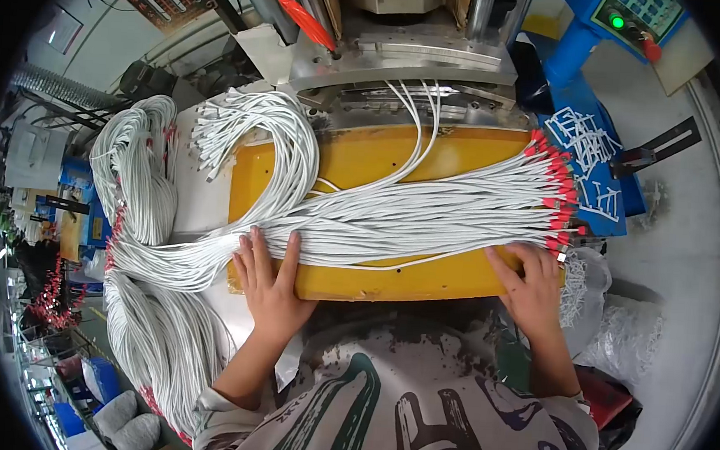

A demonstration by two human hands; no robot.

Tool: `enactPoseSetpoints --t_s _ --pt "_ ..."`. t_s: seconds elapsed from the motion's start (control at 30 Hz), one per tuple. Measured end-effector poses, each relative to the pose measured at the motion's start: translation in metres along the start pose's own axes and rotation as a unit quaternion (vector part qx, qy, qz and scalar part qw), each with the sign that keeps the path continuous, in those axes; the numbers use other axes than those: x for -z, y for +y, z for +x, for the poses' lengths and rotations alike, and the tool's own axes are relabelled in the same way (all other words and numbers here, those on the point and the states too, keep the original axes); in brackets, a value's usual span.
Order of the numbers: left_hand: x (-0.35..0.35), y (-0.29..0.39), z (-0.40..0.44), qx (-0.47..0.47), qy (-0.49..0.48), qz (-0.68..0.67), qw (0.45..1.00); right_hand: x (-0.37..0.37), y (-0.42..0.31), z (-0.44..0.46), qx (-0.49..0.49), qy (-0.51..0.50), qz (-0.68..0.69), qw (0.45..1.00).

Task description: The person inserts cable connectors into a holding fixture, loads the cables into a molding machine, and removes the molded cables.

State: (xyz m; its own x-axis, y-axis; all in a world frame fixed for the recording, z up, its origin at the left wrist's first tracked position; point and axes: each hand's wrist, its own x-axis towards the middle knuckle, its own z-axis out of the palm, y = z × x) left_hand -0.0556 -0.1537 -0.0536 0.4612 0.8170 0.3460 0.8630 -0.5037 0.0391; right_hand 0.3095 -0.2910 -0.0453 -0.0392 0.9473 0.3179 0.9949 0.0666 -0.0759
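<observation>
A wide bundle of white cables lies across a yellow board, its red-tipped ends fanned out at the right. My left hand rests at the bundle's lower left edge, fingers apart, fingertips touching the cables. At the lower right, my right hand lies on the board's edge beside the red ends, thumb and fingers apart. A looped bunch of cables with metal connectors curves over the board's upper left. A few cables run up into the machine.
The metal machine stands behind the board. More cable coils hang at the left. White plastic pieces lie on a blue tray at the right, below a control box with a green light. Clear plastic bags are lower right.
</observation>
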Motion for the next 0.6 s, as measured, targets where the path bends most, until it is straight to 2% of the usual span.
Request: enactPoseSetpoints --t_s 0.1,0.13,0.17,0.23,0.3,0.33,0.37,0.4,0.47,0.53,0.6 --pt "0.015 0.019 0.011 0.01 -0.007 -0.003 1.0 0.009 -0.002 -0.001 0.001 -0.021 -0.004 1.0" --pt "0.033 0.034 0.03 -0.079 -0.076 -0.105 0.988 0.016 -0.009 0.002 0.004 -0.005 0.048 0.999" --pt "0.042 0.05 0.049 -0.167 -0.141 -0.204 0.954 0.021 -0.018 0.006 0.008 0.009 0.099 0.995" --pt "0.033 0.091 0.087 -0.281 -0.109 -0.269 0.915 0.024 -0.021 0.011 0.021 0.02 0.15 0.988" --pt "-0.012 0.138 0.128 -0.289 -0.042 -0.347 0.891 0.011 -0.01 0.02 -0.073 -0.001 0.145 0.987" --pt "-0.031 0.158 0.15 -0.27 -0.071 -0.312 0.908 0.007 -0.006 0.025 -0.12 -0.007 0.139 0.983" --pt "-0.034 0.168 0.164 -0.25 -0.099 -0.276 0.923 0.004 -0.005 0.027 -0.115 -0.005 0.135 0.984" --pt "-0.037 0.165 0.163 -0.246 -0.093 -0.278 0.924 0.0 -0.003 0.027 -0.116 0.038 0.152 0.981" --pt "-0.023 0.148 0.152 -0.126 -0.174 -0.262 0.941 -0.006 -0.001 0.026 -0.123 0.115 0.197 0.966" --pt "0.004 0.105 0.144 -0.167 -0.25 -0.12 0.946 -0.006 -0.002 0.028 -0.13 0.114 0.207 0.963" --pt "0.011 0.066 0.141 -0.084 -0.263 -0.078 0.958 -0.002 -0.005 0.028 -0.141 0.113 0.215 0.96"
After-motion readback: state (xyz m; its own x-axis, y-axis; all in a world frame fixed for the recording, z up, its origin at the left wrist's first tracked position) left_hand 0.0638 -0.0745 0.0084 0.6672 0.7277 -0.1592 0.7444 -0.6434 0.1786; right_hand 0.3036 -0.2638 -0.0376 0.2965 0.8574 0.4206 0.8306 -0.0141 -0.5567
